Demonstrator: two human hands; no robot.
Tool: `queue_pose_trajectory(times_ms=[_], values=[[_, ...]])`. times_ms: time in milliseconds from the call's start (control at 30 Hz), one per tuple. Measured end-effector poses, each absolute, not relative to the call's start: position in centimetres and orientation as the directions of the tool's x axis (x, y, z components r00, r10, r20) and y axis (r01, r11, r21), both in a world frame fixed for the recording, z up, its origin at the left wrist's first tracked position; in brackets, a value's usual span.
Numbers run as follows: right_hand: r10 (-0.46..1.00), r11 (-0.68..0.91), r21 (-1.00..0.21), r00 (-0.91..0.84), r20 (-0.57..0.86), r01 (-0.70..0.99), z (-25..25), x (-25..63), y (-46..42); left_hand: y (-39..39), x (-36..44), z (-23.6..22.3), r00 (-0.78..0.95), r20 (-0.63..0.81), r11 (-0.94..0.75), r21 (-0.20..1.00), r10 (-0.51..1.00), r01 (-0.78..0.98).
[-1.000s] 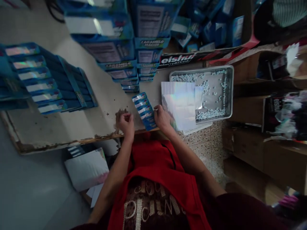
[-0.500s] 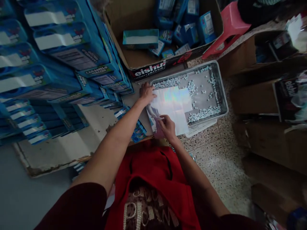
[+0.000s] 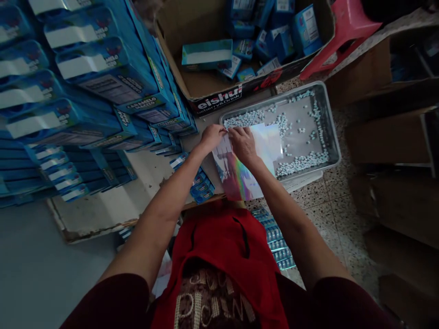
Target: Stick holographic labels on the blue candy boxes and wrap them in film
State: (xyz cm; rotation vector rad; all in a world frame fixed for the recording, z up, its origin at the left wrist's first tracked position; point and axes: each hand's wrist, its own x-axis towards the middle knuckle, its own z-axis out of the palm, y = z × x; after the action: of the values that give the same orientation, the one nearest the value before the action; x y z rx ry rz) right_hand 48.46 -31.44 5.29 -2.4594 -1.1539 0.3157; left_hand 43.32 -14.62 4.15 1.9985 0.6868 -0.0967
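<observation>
My left hand (image 3: 211,136) and my right hand (image 3: 243,142) meet at the top left corner of a stack of shiny holographic sheets (image 3: 264,146). Both pinch the sheet's edge with curled fingers. The sheets lie half over a metal tray (image 3: 327,123) strewn with several small white pellets (image 3: 302,161). A row of small blue packets (image 3: 202,185) lies on the worn board (image 3: 103,210) beside my left forearm.
Tall stacks of blue boxes (image 3: 85,87) fill the left. An open cardboard carton (image 3: 212,93) with loose blue boxes stands behind the tray. A pink stool (image 3: 339,27) is at the back right. More blue packets (image 3: 276,237) lie on the speckled floor.
My view shifted toward the tray. My left hand left the board and reached to the sheets' corner; my right hand slid up from the sheets' lower edge to join it.
</observation>
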Motion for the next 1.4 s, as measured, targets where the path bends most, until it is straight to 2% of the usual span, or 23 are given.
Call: queue_pose_trajectory(times_ms=[167,333,533,633,733,767,833,933,1000,1067,1167,1300,1400], values=[[0.788,-0.572,-0.393,0.616,-0.019,0.720,4.4,47.1,-32.2,-14.2,42.9,4.2,0.810,-0.393,-0.302,0.784,0.436,0.543],[0.794,-0.560,-0.416,0.608,-0.020,0.717,4.9,44.8,-34.5,-14.2,42.3,4.0,0.788,-0.417,-0.397,0.697,0.453,0.597],[0.674,-0.663,-0.454,0.738,-0.018,0.595,8.1,43.0,-36.4,-14.2,43.0,3.7,0.788,-0.391,-0.448,0.663,0.476,0.599],[0.570,-0.688,-0.566,0.821,-0.032,0.456,10.5,41.8,-37.4,-14.3,43.4,3.9,0.784,-0.331,-0.420,0.700,0.525,0.577],[0.435,-0.642,-0.741,0.890,-0.139,0.198,13.1,40.6,-38.3,-15.1,42.2,5.2,0.783,-0.227,-0.302,0.832,0.579,0.465],[0.411,-0.605,-0.788,0.892,-0.187,0.113,13.9,40.2,-38.5,-15.6,41.3,5.9,0.782,-0.233,-0.228,0.873,0.578,0.430],[0.405,-0.522,-0.852,0.873,-0.271,-0.022,15.2,39.4,-38.7,-16.8,38.6,7.4,0.784,-0.345,-0.008,0.913,0.515,0.408],[0.427,-0.450,-0.883,0.837,-0.342,-0.131,16.3,38.6,-38.9,-18.9,33.8,9.1,0.789,-0.548,0.365,0.820,0.278,0.441],[0.431,-0.435,-0.886,0.826,-0.363,-0.163,16.5,38.1,-38.9,-20.0,31.1,9.7,0.806,-0.564,0.522,0.750,0.183,0.406],[0.433,-0.434,-0.881,0.814,-0.387,-0.188,16.3,37.8,-38.9,-20.8,29.2,9.9,0.819,-0.537,0.587,0.736,0.202,0.337],[0.428,-0.446,-0.867,0.798,-0.423,-0.220,16.0,37.3,-39.0,-21.7,27.2,9.7,0.788,-0.545,0.582,0.752,0.286,0.309],[0.436,-0.491,-0.826,0.742,-0.509,-0.278,15.6,35.3,-39.4,-23.4,23.0,9.6,0.682,-0.641,0.605,0.712,0.352,0.357],[0.478,-0.543,-0.752,0.600,-0.642,-0.373,14.8,32.1,-39.7,-25.1,17.9,9.7,0.536,-0.749,0.660,0.633,0.390,0.405]])
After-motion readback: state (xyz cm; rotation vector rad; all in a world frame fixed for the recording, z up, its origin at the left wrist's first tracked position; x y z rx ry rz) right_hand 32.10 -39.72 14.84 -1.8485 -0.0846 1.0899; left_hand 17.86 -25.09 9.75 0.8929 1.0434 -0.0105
